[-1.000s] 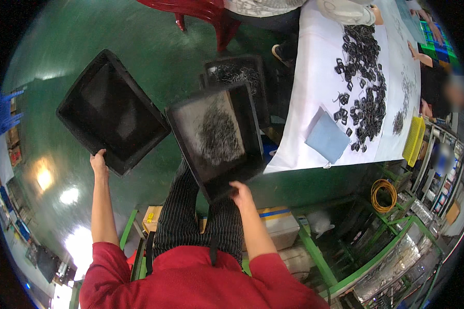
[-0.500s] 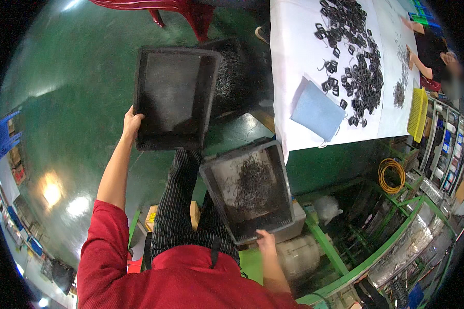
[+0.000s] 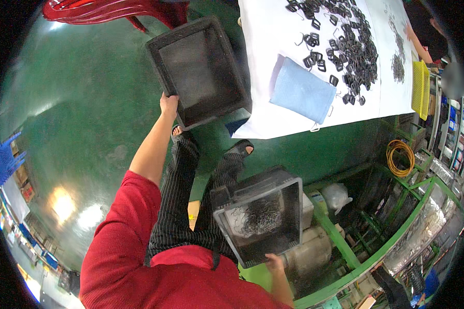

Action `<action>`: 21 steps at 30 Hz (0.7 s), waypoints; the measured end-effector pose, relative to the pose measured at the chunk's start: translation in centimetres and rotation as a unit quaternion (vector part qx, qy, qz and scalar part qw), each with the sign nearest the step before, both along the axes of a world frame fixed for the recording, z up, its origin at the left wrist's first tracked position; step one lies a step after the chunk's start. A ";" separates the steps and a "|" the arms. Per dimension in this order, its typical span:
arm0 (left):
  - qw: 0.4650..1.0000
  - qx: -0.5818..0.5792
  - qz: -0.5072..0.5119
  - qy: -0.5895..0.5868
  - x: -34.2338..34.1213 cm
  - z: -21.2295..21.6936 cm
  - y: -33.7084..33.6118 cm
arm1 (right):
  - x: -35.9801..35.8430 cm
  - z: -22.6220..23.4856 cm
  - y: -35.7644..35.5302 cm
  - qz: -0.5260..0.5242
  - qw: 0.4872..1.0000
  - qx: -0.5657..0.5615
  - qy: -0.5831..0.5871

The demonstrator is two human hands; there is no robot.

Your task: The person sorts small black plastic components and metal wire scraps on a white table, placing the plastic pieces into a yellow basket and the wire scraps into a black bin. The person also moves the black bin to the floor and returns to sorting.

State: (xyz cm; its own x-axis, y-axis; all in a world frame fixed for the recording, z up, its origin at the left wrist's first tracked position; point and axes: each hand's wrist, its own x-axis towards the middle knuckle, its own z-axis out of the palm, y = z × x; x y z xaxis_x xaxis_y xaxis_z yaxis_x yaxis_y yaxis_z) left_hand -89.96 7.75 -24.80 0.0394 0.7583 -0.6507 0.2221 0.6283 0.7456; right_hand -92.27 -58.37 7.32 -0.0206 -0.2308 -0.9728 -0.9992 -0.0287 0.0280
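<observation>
My left hand (image 3: 168, 104) is closed on the left rim of a black plastic tray (image 3: 201, 67), held tilted in front of me beside the white-covered table. The inside of this tray shows only a dark, worn bottom. My right hand (image 3: 275, 262) grips the near rim of a second dark plastic bin (image 3: 300, 216), close to my right leg. Inside it lies a heap of small, thin, dark pieces (image 3: 260, 216), too small to name. That bin leans so its opening faces me.
Black buckle-like pieces (image 3: 353, 56) lie heaped on the white-covered table (image 3: 273, 123), near a light blue cloth mask (image 3: 304, 92). A yellow basket (image 3: 420, 90) stands at the table's right end. A red plastic chair (image 3: 108, 11), green metal frame (image 3: 340, 242) and coiled orange hose (image 3: 400, 158) surround me. Another person's arm (image 3: 417, 44) reaches over the table.
The left tray has moved up and right toward the table and turned. The right bin has shifted slightly right and down, tilting further toward me. The table sits further left in view.
</observation>
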 end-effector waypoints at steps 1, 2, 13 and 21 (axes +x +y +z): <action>1.000 -0.011 0.003 0.002 0.9 0.0 -0.1 | -0.8 -0.2 -0.1 -0.001 1.000 -0.018 0.016; 1.000 -0.022 0.008 0.007 1.6 0.7 0.0 | -1.0 0.0 0.1 -0.001 0.999 -0.035 0.035; 0.988 -0.012 -0.134 0.072 3.7 4.8 0.5 | -2.6 -0.8 2.4 -0.106 0.990 0.025 -0.087; 0.993 -0.006 -0.044 0.112 3.2 3.6 -1.4 | -3.5 0.3 7.4 -0.137 0.983 0.014 -0.125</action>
State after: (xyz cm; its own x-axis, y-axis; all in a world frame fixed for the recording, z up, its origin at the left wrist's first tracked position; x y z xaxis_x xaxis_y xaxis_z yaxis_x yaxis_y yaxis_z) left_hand -86.79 6.31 -21.22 -0.0417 0.7511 -0.6589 0.4364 0.6069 0.6642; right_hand -95.81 -50.99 7.58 0.1617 -0.2236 -0.9612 -0.9452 0.2450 -0.2160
